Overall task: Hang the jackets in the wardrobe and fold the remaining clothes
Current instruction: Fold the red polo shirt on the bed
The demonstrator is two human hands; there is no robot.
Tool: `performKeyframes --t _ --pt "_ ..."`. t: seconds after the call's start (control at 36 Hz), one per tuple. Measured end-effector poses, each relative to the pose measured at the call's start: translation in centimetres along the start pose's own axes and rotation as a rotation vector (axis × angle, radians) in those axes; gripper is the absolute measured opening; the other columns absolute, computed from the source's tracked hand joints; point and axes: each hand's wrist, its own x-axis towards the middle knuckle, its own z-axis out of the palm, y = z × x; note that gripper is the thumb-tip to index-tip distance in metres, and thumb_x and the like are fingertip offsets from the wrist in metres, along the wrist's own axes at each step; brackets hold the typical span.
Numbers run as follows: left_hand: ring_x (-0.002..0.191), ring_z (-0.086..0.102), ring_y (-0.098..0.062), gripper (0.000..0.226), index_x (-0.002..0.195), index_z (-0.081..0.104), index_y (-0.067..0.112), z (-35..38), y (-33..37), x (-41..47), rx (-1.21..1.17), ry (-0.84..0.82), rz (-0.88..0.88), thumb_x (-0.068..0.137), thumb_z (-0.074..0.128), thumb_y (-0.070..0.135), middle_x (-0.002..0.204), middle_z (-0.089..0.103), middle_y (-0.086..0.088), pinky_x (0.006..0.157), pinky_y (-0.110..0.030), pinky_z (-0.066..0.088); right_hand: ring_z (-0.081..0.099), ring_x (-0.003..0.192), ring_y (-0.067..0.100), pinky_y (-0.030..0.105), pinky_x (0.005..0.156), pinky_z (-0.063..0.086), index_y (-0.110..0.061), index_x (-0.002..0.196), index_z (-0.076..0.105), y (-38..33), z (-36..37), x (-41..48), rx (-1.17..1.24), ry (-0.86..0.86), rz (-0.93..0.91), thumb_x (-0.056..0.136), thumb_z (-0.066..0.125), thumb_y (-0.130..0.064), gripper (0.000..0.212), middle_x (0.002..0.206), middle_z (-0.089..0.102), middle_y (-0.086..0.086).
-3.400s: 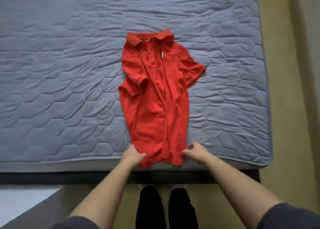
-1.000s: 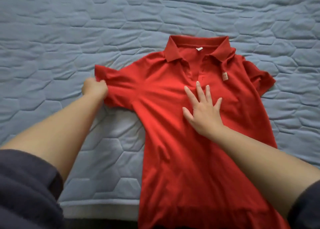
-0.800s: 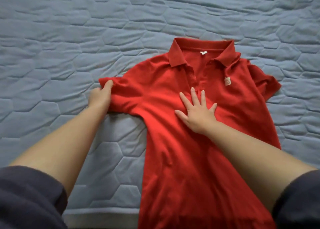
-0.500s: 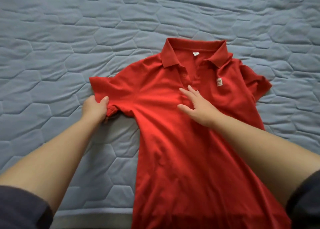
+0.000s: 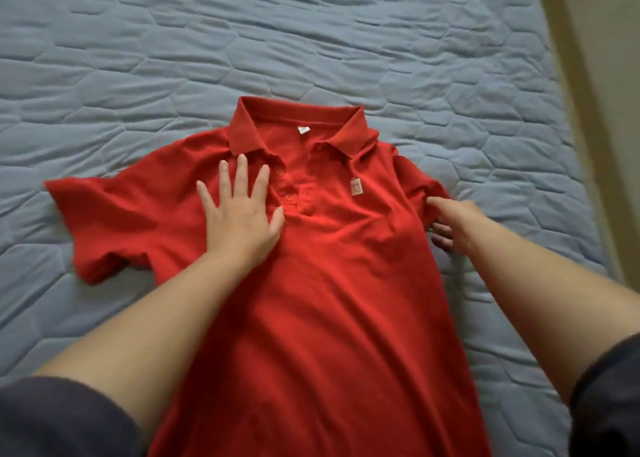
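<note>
Head view: my left hand (image 5: 239, 217) has fingers (image 5: 241, 176) spread, palm flat on chest of red polo shirt (image 5: 311, 283), gripping nothing. My right hand (image 5: 453, 226) at right sleeve (image 5: 415, 186) edge, blurred; cannot tell if fingers pinch fabric. Shirt face-up on blue quilted mattress (image 5: 138, 58), collar (image 5: 298, 124) far side, left sleeve (image 5: 100, 224) spread out.
</note>
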Motion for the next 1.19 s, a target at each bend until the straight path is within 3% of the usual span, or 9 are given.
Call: performKeyframes --t 0.11,0.25,0.5,0.61,0.69,0.81,0.94,1.06,1.19 --pt "0.146 0.001 -0.036 0.066 0.150 0.018 0.034 3.5 1.7 0.2 0.024 -0.034 -0.021 0.090 0.041 0.050 0.160 0.007 -0.011 0.110 -0.065 0.001 0.057 0.048 0.008 0.020 0.046 0.046 -0.016 0.076 0.056 1.3 0.3 1.3 0.068 -0.112 -0.031 0.087 0.058 -0.009 0.013 0.056 0.060 -0.002" --pt "0.145 0.010 -0.038 0.068 0.150 0.025 0.028 5.2 1.6 -0.2 -0.009 0.061 -0.035 0.085 0.033 0.049 0.157 0.017 -0.016 0.111 -0.064 0.004 0.055 0.086 0.023 0.035 0.073 0.045 -0.013 0.092 0.056 -0.5 -4.4 5.2 0.033 0.387 -0.290 0.084 0.048 -0.006 0.013 0.103 0.063 0.015" --pt "0.144 0.013 -0.037 0.077 0.151 0.021 0.015 5.6 1.7 0.7 0.008 0.077 -0.067 0.082 0.029 0.047 0.157 0.017 -0.016 0.113 -0.061 0.006 0.054 0.114 0.038 0.041 0.093 0.040 -0.004 0.125 0.041 1.3 -3.9 7.6 -0.498 0.435 -0.305 0.087 0.057 -0.012 0.042 0.124 0.057 0.024" --pt "0.144 0.014 -0.036 0.078 0.150 0.022 0.009 5.5 1.6 0.7 0.018 0.053 -0.075 0.081 0.029 0.046 0.157 0.018 -0.015 0.113 -0.060 0.006 0.035 0.132 0.037 0.053 0.102 0.030 -0.018 0.145 0.023 0.4 -2.6 5.6 -1.005 0.596 -0.517 0.075 0.067 -0.016 0.083 0.145 0.033 0.017" --pt "0.143 0.017 -0.037 0.078 0.149 0.027 0.008 5.4 1.5 0.9 0.022 0.048 -0.071 0.081 0.029 0.046 0.156 0.022 -0.016 0.113 -0.060 0.006 0.018 0.143 0.028 0.056 0.112 0.014 -0.020 0.147 0.025 -1.6 -1.0 4.0 -0.996 0.520 -0.737 0.074 0.063 -0.016 0.082 0.155 0.021 0.010" --pt "0.142 0.019 -0.037 0.077 0.148 0.030 0.009 5.4 1.6 0.8 0.030 0.042 -0.068 0.080 0.029 0.046 0.155 0.026 -0.015 0.113 -0.060 0.007 0.037 0.135 0.024 0.047 0.111 0.024 -0.013 0.134 0.048 -4.4 3.3 2.3 -0.813 0.247 -1.064 0.083 0.053 -0.014 0.051 0.144 0.042 0.007" --pt "0.142 0.022 -0.035 0.076 0.146 0.033 0.009 5.3 1.4 0.7 0.005 0.043 -0.075 0.079 0.029 0.045 0.154 0.029 -0.015 0.113 -0.060 0.010 0.046 0.128 0.025 0.040 0.104 0.037 -0.013 0.137 0.046 -9.4 8.1 3.6 -0.892 -0.141 -0.863 0.091 0.057 -0.033 0.051 0.138 0.050 0.010" --pt "0.142 0.023 -0.035 0.076 0.146 0.034 0.010 5.2 1.6 0.7 -0.020 0.039 -0.072 0.079 0.031 0.045 0.153 0.030 -0.015 0.113 -0.060 0.011 0.059 0.092 0.025 0.024 0.067 0.032 -0.005 0.103 0.066 -12.8 9.3 5.1 -0.872 -0.146 -0.849 0.091 0.061 -0.025 0.024 0.100 0.066 0.013" --pt "0.142 0.024 -0.035 0.076 0.147 0.033 0.012 5.3 1.3 0.8 -0.039 0.067 -0.068 0.079 0.033 0.044 0.154 0.029 -0.013 0.113 -0.059 0.011 0.056 0.107 0.026 0.030 0.081 0.039 -0.014 0.106 0.058 -13.0 11.8 6.3 -0.790 -0.047 -0.875 0.093 0.057 -0.030 0.021 0.114 0.063 0.011"
